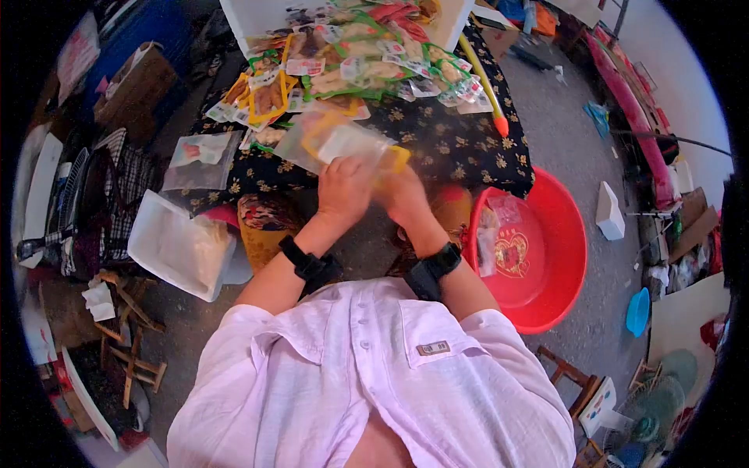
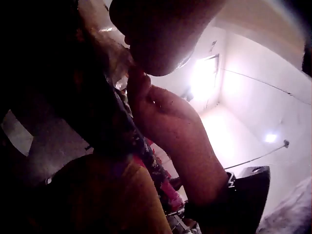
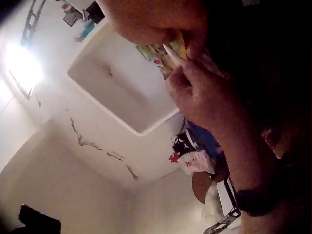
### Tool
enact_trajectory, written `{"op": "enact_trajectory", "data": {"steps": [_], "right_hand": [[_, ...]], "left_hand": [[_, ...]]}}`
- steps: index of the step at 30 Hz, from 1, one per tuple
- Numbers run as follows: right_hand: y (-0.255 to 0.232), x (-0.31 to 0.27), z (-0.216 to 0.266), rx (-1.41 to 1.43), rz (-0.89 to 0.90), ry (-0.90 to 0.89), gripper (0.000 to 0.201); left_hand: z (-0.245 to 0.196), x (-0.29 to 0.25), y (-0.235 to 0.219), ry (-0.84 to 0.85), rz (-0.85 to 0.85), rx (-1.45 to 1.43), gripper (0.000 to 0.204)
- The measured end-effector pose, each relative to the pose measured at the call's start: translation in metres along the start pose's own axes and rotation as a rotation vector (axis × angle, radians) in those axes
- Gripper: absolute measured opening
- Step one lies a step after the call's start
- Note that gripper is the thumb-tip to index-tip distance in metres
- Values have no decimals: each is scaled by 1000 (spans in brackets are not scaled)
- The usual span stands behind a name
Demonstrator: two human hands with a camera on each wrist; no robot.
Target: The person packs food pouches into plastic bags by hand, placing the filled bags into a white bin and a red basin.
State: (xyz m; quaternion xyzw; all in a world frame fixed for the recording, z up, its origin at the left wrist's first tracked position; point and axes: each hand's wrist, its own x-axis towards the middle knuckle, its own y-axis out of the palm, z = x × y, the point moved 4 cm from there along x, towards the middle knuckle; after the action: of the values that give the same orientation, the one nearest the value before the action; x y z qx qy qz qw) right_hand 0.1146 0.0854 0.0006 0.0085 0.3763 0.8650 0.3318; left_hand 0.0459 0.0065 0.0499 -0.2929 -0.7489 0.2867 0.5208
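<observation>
1. Evidently your two hands are close together over the near edge of the floral cloth (image 1: 460, 156), both at one clear bag (image 1: 300, 144); motion blur softens its outline.
2. Your left hand (image 1: 343, 187) has its fingers curled at the bag's near side, pinching the film; they cover that part of it.
3. Your right hand (image 1: 403, 195) pinches beside it, at a yellow strip (image 1: 398, 160). Its fingertips are blurred in the head view. You cannot tell whether the strip belongs to the bag or to a second pack.
4. Bag position: in front of the heap of packs (image 1: 359, 74), its far end near the closest ones. Whether it touches the cloth is unclear, and its contents are unreadable.
5. Left wrist view: very dark. The near hand fills the top and is cut off by the frame; only a dim, shiny scrap of film shows by the fingertips.
6. Right wrist view: the near hand is cropped at the top and hides most of the bag; a pale sliver and some yellow show between your hands.
7. Behind the heap, the white box (image 1: 455, 27) runs out of the head view's top edge, so its back is unseen.
8. Your sleeves and the table hide your lap; the red basin (image 1: 573, 265) stands to your right, its left rim partly under the cloth.
</observation>
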Motion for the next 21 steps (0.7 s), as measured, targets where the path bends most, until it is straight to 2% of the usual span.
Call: {"op": "enact_trajectory", "data": {"steps": [3, 5, 7, 9, 11, 13, 15, 17, 19, 21], "right_hand": [[4, 10, -11, -288, 122, 110, 21], [-3, 9, 8, -845, 337, -236, 16], [-3, 9, 14, -940, 336, -209, 12], [-10, 9, 5, -563, 115, 190, 10], [-21, 31, -14, -625, 193, -75, 11], [-7, 31, -13, -574, 174, -154, 12], [7, 26, -7, -411, 57, -44, 13], [2, 26, -3, -764, 311, -336, 15], [1, 22, 6, -878, 342, -292, 15], [-9, 14, 13, -746, 141, 92, 15]], "left_hand": [[3, -5, 3, 24, -22, 5, 9], [6, -9, 2, 1, 33, 28, 9], [6, -10, 1, -2, 24, 33, 9], [2, -10, 1, 18, -47, 16, 8], [0, -10, 2, 52, -76, 8, 9], [3, -12, 7, 64, -55, -5, 11], [9, -14, 10, 52, 20, -24, 16], [7, -17, 2, 58, 16, -21, 23], [5, -23, -4, 78, 35, 4, 30], [8, -33, -5, 109, 77, 44, 34]]}}
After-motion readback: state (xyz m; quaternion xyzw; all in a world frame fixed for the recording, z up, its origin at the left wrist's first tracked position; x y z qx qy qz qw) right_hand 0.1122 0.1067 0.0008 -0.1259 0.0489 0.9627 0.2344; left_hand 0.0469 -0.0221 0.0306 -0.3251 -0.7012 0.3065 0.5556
